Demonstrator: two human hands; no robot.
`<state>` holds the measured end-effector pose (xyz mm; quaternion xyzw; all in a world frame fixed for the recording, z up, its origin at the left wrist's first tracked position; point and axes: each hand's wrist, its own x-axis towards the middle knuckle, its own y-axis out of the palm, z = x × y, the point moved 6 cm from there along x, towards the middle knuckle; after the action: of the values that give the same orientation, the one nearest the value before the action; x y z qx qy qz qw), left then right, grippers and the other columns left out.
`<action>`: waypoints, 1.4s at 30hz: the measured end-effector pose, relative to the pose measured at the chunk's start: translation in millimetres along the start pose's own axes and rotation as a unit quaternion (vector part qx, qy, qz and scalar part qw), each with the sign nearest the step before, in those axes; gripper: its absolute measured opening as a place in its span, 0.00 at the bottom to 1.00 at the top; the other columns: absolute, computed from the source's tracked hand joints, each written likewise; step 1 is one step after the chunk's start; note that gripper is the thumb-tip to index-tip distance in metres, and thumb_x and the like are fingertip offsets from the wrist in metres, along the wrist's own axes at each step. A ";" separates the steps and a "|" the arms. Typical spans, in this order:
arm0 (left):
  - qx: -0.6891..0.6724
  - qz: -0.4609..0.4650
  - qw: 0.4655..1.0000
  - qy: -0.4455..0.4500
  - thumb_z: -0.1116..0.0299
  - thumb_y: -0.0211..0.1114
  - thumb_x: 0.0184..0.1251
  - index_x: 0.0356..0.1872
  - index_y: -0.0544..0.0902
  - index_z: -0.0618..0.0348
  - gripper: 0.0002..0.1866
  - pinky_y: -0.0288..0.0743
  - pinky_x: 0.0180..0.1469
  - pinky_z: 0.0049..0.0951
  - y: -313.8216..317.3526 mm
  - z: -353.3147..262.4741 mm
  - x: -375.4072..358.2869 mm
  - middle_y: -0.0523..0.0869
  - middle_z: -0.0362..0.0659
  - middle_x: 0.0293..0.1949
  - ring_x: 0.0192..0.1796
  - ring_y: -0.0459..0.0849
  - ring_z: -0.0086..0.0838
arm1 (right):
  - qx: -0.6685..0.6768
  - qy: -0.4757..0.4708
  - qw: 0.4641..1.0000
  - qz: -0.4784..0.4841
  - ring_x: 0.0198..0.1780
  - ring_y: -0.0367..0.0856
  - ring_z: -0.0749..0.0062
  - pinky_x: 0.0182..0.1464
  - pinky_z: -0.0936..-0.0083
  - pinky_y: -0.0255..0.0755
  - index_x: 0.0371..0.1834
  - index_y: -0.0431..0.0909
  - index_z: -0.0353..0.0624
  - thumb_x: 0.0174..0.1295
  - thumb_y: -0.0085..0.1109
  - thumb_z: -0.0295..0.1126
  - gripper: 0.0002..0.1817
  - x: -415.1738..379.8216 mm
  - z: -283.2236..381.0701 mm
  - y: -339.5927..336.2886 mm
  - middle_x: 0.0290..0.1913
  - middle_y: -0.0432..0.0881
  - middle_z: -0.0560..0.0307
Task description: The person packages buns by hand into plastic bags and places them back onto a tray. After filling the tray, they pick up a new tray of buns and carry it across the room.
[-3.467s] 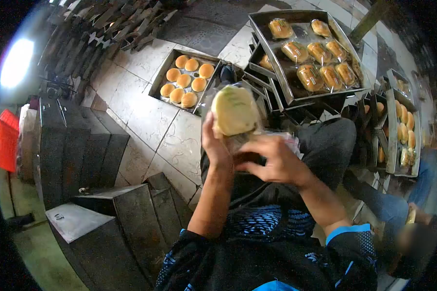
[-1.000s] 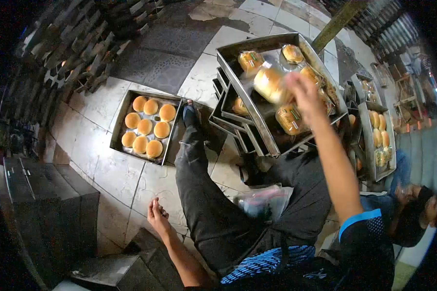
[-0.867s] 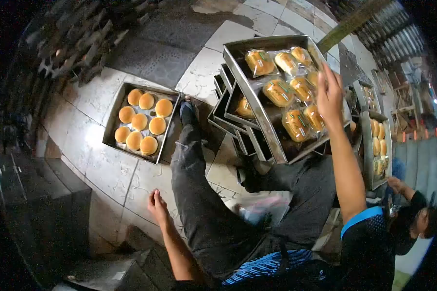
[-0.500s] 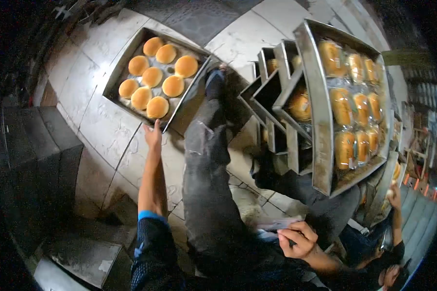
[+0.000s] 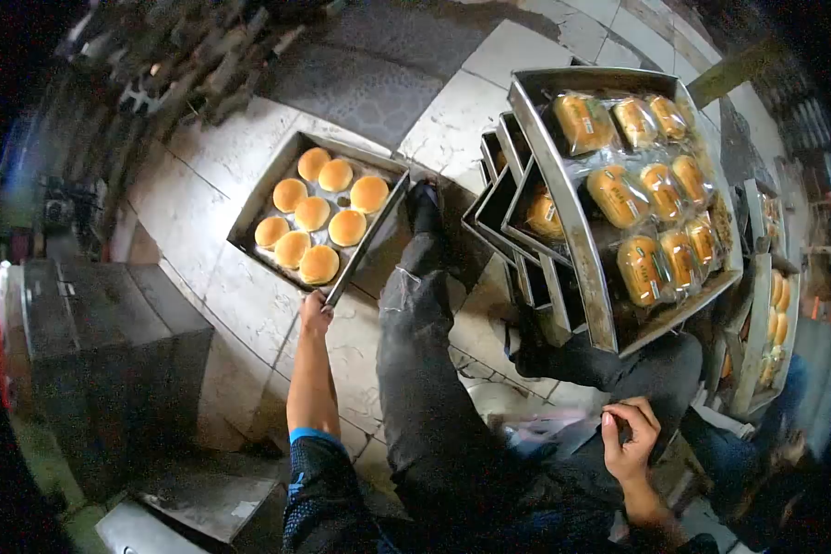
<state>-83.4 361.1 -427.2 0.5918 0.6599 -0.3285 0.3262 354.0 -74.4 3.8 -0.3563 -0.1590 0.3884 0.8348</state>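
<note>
Head view: left hand (image 5: 315,314) reaches down to the tiled floor (image 5: 249,305), fingers curled around the near corner of a metal tray (image 5: 266,189). Tray sits flat on the floor, left of the person's outstretched leg (image 5: 415,323), and holds eight bare round buns (image 5: 319,214). Right hand (image 5: 630,436) is low by the lap, fingers bent in, thumb and fingertips pinching a clear plastic bag (image 5: 540,429) lying on the thigh. To the right, a stack of trays (image 5: 549,249); the top one tilts and carries wrapped buns (image 5: 651,198). More trays with buns at far right (image 5: 768,323). Dark metal boxes (image 5: 111,342) stand to the left.
</note>
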 end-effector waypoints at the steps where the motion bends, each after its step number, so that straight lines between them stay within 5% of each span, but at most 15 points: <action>1: 0.007 -0.001 1.000 0.021 0.69 0.54 0.57 0.35 0.78 0.59 0.08 0.67 0.21 0.28 0.7 -26.7 -18.5 0.76 0.42 0.24 0.21 0.73 0.29 | 0.016 -0.002 1.000 -0.004 0.33 0.80 0.62 0.36 0.73 0.72 0.33 0.83 0.38 0.53 0.64 0.24 0.05 -5.0 -1.2 -3.1 0.32 0.80 0.52; 9: -0.105 0.199 0.965 0.135 0.71 0.53 0.48 0.32 0.77 0.64 0.10 0.85 0.32 0.38 -39.3 -191.5 -245.7 0.83 0.48 0.29 0.29 0.85 0.40 | 0.137 -0.118 0.983 0.006 0.28 0.80 0.69 0.29 0.76 0.72 0.35 0.83 0.38 0.57 0.63 0.26 0.05 -11.2 35.5 -18.5 0.31 0.80 0.54; 13: -0.022 0.072 0.955 0.286 0.77 0.55 0.49 0.20 0.70 0.56 0.04 0.78 0.33 0.34 -90.3 -188.2 -354.2 0.75 0.39 0.24 0.29 0.79 0.33 | 0.220 -0.187 0.957 0.010 0.27 0.77 0.75 0.30 0.78 0.71 0.42 0.82 0.38 0.58 0.61 0.26 0.09 2.8 49.9 -30.4 0.30 0.79 0.56; 16: 0.255 0.087 0.705 0.655 0.84 0.63 0.53 0.19 0.68 0.57 0.14 0.66 0.30 0.26 -115.7 -189.3 -412.1 0.71 0.35 0.23 0.27 0.72 0.23 | 0.353 -0.129 0.924 0.075 0.32 0.75 0.82 0.35 0.80 0.70 0.59 0.75 0.37 0.64 0.60 0.40 0.24 35.2 44.6 -30.1 0.33 0.79 0.59; 18: 0.066 0.088 0.759 0.641 0.80 0.62 0.58 0.19 0.69 0.57 0.13 0.65 0.29 0.27 -126.2 -188.7 -396.1 0.71 0.36 0.22 0.27 0.72 0.23 | 0.430 -0.151 0.877 0.154 0.68 0.67 0.68 0.70 0.69 0.57 0.75 0.59 0.37 0.66 0.61 0.49 0.40 58.3 24.3 -9.7 0.67 0.71 0.50; 20: 0.026 0.190 0.790 0.583 0.74 0.59 0.64 0.18 0.71 0.58 0.13 0.65 0.30 0.26 -99.3 -197.2 -385.6 0.72 0.38 0.23 0.26 0.73 0.24 | 0.502 -0.117 0.827 0.224 0.73 0.59 0.66 0.74 0.68 0.49 0.76 0.56 0.37 0.65 0.61 0.50 0.42 67.1 18.8 -13.6 0.72 0.64 0.49; 24: 0.134 0.207 0.841 0.482 0.64 0.57 0.61 0.19 0.76 0.58 0.13 0.68 0.37 0.23 20.2 -179.6 -431.8 0.79 0.42 0.32 0.29 0.74 0.25 | 0.490 -0.087 0.861 0.109 0.75 0.57 0.65 0.76 0.72 0.44 0.77 0.56 0.37 0.57 0.64 0.37 0.44 58.4 -24.6 -37.6 0.74 0.63 0.50; 27: 0.179 0.236 0.821 0.488 0.70 0.59 0.55 0.24 0.75 0.56 0.04 0.68 0.39 0.24 117.6 -176.5 -403.0 0.78 0.40 0.32 0.34 0.75 0.25 | 0.483 -0.006 0.875 -0.025 0.72 0.62 0.63 0.73 0.72 0.51 0.73 0.62 0.33 0.43 0.59 0.28 0.45 42.3 -71.4 -68.4 0.71 0.67 0.48; 29: 0.215 0.264 0.824 0.453 0.69 0.61 0.52 0.27 0.75 0.56 0.04 0.68 0.38 0.25 194.0 -174.1 -389.6 0.77 0.39 0.31 0.33 0.73 0.25 | 0.509 0.069 0.852 -0.102 0.60 0.73 0.66 0.64 0.74 0.62 0.71 0.65 0.33 0.43 0.59 0.29 0.43 48.3 -127.1 -63.8 0.60 0.76 0.50; 30: 0.235 0.282 0.761 0.534 0.69 0.61 0.51 0.26 0.74 0.55 0.05 0.67 0.37 0.26 229.4 -170.9 -394.6 0.75 0.38 0.29 0.31 0.71 0.25 | 0.520 0.069 0.841 -0.133 0.43 0.74 0.72 0.50 0.77 0.66 0.70 0.68 0.34 0.44 0.57 0.29 0.41 56.1 -139.3 -72.8 0.43 0.77 0.57; 31: 0.233 0.299 0.778 0.501 0.69 0.61 0.49 0.25 0.73 0.54 0.05 0.66 0.36 0.26 261.2 -164.8 -399.3 0.73 0.38 0.28 0.31 0.70 0.25 | 0.552 0.089 0.815 -0.154 0.34 0.68 0.76 0.42 0.78 0.63 0.71 0.68 0.37 0.45 0.56 0.28 0.41 68.6 -161.2 -71.3 0.34 0.72 0.63; 32: 0.230 0.314 0.794 0.467 0.69 0.61 0.48 0.24 0.73 0.54 0.05 0.65 0.35 0.26 293.0 -158.6 -404.7 0.72 0.37 0.27 0.30 0.69 0.25 | 0.538 0.081 0.826 -0.148 0.35 0.68 0.77 0.43 0.79 0.63 0.71 0.68 0.38 0.44 0.56 0.28 0.41 78.8 -168.3 -82.5 0.35 0.73 0.63; 33: 0.199 0.325 0.872 0.308 0.69 0.61 0.47 0.24 0.72 0.53 0.06 0.64 0.33 0.27 315.7 -149.7 -407.3 0.71 0.37 0.26 0.29 0.68 0.25 | 0.522 0.073 0.838 -0.143 0.35 0.68 0.77 0.44 0.80 0.64 0.71 0.68 0.40 0.44 0.56 0.28 0.41 88.0 -166.9 -97.1 0.37 0.74 0.64; 39: 0.158 0.312 0.910 0.224 0.67 0.65 0.57 0.29 0.81 0.56 0.05 0.74 0.38 0.27 353.4 -141.2 -387.7 0.79 0.38 0.26 0.31 0.78 0.28 | 0.488 0.104 0.852 -0.155 0.63 0.71 0.68 0.66 0.78 0.60 0.72 0.67 0.42 0.48 0.54 0.23 0.39 97.5 -162.9 -113.6 0.65 0.75 0.56; 42: 0.152 0.133 0.836 0.510 0.65 0.69 0.64 0.54 0.76 0.67 0.22 0.72 0.50 0.30 324.6 -145.5 -434.2 0.80 0.44 0.42 0.43 0.77 0.29 | 0.506 0.096 0.838 -0.183 0.71 0.66 0.66 0.72 0.75 0.54 0.72 0.67 0.41 0.49 0.55 0.23 0.39 95.1 -154.1 -114.1 0.70 0.70 0.53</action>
<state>271.3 261.4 -3.8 0.7994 0.5899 -0.0297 -0.1098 560.2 -125.3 -22.5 0.1153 0.0786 0.2189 0.9657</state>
